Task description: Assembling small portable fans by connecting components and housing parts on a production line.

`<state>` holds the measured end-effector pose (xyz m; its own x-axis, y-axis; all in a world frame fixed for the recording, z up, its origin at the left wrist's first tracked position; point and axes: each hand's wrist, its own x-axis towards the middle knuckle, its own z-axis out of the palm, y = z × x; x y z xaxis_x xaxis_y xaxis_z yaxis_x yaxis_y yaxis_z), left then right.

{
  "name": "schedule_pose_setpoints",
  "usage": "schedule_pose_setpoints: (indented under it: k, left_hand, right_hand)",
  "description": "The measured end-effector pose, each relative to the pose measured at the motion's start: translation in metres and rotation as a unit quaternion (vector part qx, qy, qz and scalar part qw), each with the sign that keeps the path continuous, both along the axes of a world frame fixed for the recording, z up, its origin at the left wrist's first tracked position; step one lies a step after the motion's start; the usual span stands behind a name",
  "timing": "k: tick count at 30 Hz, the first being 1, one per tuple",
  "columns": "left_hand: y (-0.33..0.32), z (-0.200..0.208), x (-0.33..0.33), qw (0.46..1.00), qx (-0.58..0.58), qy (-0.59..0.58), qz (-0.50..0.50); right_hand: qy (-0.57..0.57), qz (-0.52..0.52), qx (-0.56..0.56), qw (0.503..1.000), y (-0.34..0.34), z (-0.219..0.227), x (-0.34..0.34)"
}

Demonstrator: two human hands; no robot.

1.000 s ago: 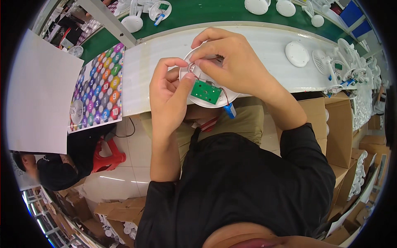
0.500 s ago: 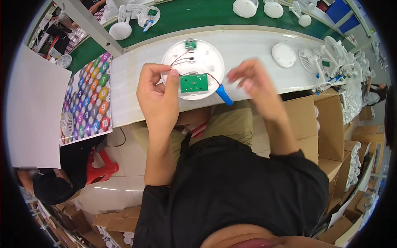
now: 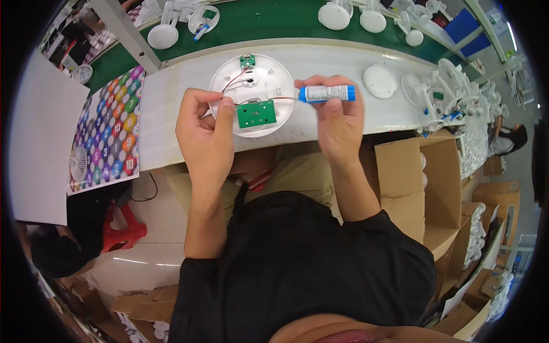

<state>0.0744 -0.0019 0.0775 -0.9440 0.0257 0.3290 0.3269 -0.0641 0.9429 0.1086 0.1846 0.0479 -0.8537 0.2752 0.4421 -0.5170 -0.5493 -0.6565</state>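
A white round fan base (image 3: 269, 128) lies open side up over the bench's front part. My left hand (image 3: 205, 131) is closed at its left rim, thumb and finger pinched where thin wires run; whether they grip a wire too I cannot tell. A small green circuit board (image 3: 247, 61) sits at the base's far edge, a larger green circuit board (image 3: 256, 114) near its front. My right hand (image 3: 340, 128) holds a blue cylindrical battery (image 3: 327, 93) with a pale label, lying sideways just right of the base. A wire links the battery to the larger board.
Another white round disc (image 3: 380, 81) lies farther right on the white bench (image 3: 189, 77). Fan parts (image 3: 443, 86) are heaped at the right end. A colourful printed sheet (image 3: 108, 128) hangs at left. Open cardboard boxes (image 3: 400, 177) stand below right. Fan bases line the green surface (image 3: 269, 23) behind.
My right hand, empty and blurred before, now holds the battery. The battery has been lifted from the base's right edge and turned sideways. My left hand keeps its place on the base.
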Motion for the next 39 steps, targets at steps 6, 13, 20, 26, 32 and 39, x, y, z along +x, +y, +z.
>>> schedule_pose_setpoints:
  k: [6, 13, 20, 26, 32, 39]
  left_hand:
    - [0.007, 0.001, 0.007, 0.999, 0.001, -0.013, -0.043]
    - [0.004, -0.003, 0.003, 0.999, 0.023, 0.008, -0.025]
    - [0.002, -0.002, -0.002, 1.0, 0.022, 0.012, -0.017]
    - [0.002, -0.002, -0.009, 0.998, -0.051, 0.01, 0.022]
    - [0.012, 0.0, -0.017, 0.998, -0.044, 0.025, 0.044]
    - [0.01, -0.007, -0.016, 0.999, -0.037, 0.024, 0.013]
  right_hand:
    - [-0.031, 0.0, 0.286, 0.958, 0.011, 0.06, -0.003]
    - [-0.106, 0.006, 0.454, 0.885, 0.005, 0.08, -0.013]
    - [-0.059, -0.14, 0.543, 0.826, -0.001, 0.066, -0.016]
    - [-0.07, -0.131, 0.474, 0.868, -0.006, 0.05, -0.031]
    - [-0.097, -0.097, 0.413, 0.9, 0.013, 0.028, -0.035]
    - [-0.197, -0.259, 0.282, 0.902, 0.165, -0.019, -0.034]
